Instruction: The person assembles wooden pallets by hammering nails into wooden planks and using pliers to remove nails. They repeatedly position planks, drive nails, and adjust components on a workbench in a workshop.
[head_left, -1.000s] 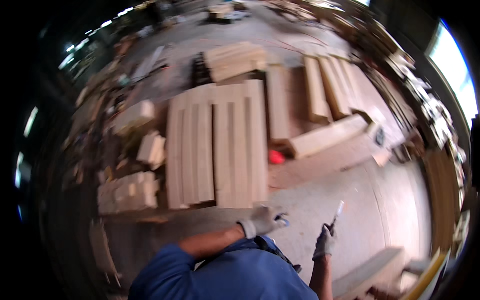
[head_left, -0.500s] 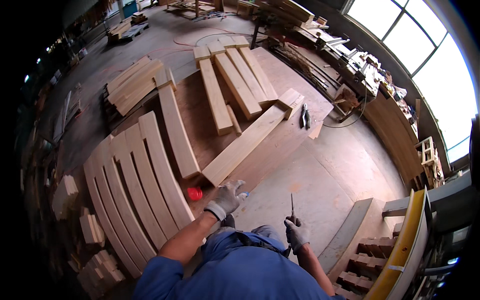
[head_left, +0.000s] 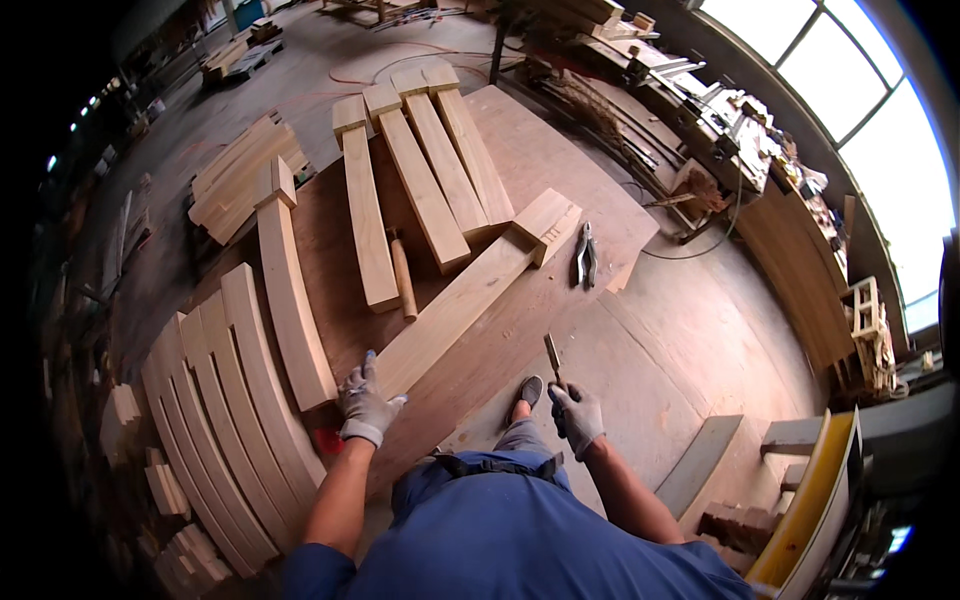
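Note:
My left hand [head_left: 368, 402], in a grey glove, is open with fingers spread at the near end of a pale wooden post [head_left: 455, 300]. Whether it presses on the wood I cannot tell. This post lies slantwise on a brown board [head_left: 590, 170], and a wider block [head_left: 548, 222] caps its far end. My right hand [head_left: 578, 420], also gloved, is closed round the handle of a chisel [head_left: 552, 352]; the blade points up and away, over the floor. A red object [head_left: 328, 440] shows partly beside my left wrist.
Pliers [head_left: 586, 256] lie right of the capped block. Several more posts [head_left: 425, 190] rest on the board, with a round wooden handle [head_left: 402, 278] beside them. Curved slats [head_left: 265, 370] stand at the left. A yellow-edged beam [head_left: 805, 520] is at lower right.
My left hand has moved left and now lies over the post's near end, partly covering the red object. My right hand has risen slightly with the chisel. The whole view has shifted.

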